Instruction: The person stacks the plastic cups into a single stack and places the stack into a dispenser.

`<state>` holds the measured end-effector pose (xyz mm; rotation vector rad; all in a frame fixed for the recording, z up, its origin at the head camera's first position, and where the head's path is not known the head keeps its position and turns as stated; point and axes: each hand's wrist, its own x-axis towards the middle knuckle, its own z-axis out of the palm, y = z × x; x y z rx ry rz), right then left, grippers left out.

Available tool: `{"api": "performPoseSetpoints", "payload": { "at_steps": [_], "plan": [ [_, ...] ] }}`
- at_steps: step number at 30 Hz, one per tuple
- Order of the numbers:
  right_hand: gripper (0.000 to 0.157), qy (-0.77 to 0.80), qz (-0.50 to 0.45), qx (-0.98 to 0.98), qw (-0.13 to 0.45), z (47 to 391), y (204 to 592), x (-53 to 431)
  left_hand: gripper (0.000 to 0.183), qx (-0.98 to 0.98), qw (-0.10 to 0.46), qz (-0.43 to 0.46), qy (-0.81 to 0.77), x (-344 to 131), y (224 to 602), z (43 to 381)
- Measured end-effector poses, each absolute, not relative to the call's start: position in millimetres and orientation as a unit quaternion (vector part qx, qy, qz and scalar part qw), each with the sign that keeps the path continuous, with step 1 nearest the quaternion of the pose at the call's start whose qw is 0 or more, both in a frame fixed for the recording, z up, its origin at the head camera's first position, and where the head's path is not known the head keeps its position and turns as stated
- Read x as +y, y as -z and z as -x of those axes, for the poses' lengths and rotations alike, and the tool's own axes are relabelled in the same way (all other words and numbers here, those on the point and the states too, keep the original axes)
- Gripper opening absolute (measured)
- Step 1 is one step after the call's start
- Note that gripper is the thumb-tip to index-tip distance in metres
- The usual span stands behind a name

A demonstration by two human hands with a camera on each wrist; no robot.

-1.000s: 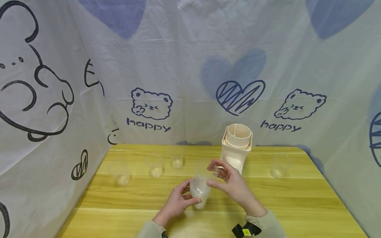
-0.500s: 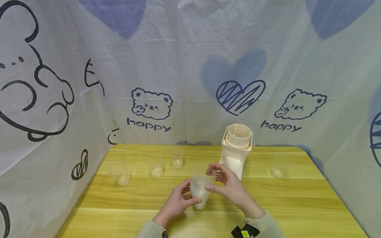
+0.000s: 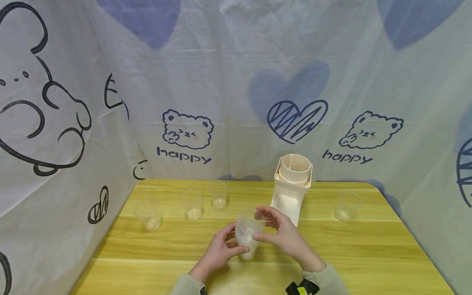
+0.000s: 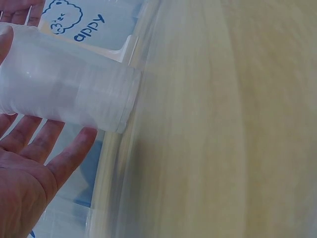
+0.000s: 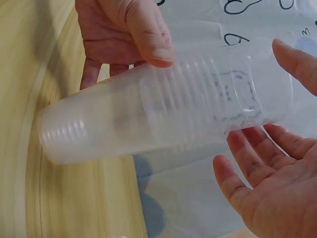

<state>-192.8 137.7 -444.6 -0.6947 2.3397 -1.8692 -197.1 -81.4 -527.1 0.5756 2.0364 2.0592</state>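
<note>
My left hand point(image 3: 220, 250) grips a stack of nested clear plastic cups point(image 3: 246, 243) low on its side, thumb in front and fingers behind. At the stack's upper end, my right hand point(image 3: 282, 235) holds the top clear plastic cup point(image 5: 270, 94) by its rim end, thumb on one side and fingers on the other. That cup sits partly inside the stack. In the right wrist view the stack's ribbed rims point(image 5: 183, 99) lie close together below it. The left wrist view shows the stack's lower end point(image 4: 104, 94) near the table.
Three single clear cups stand back left on the wooden table point(image 3: 147, 270): a left one point(image 3: 153, 221), a middle one point(image 3: 193, 209) and a right one point(image 3: 219, 198). Another cup point(image 3: 344, 211) stands at right. Behind my right hand is a cream holder with a round tube point(image 3: 295, 172).
My right hand has moved down and slightly left, bringing the top cup deeper into the stack. My left hand has kept its place.
</note>
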Motion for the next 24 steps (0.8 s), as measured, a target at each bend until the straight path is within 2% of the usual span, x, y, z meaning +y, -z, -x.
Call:
{"api": "performPoseSetpoints", "payload": {
  "at_steps": [24],
  "plan": [
    [0.064,0.593,0.214,0.774,0.055,198.2,461.0,135.1,0.073,0.692,0.098,-0.198,-0.687,-83.2,529.5,198.0]
  ]
}}
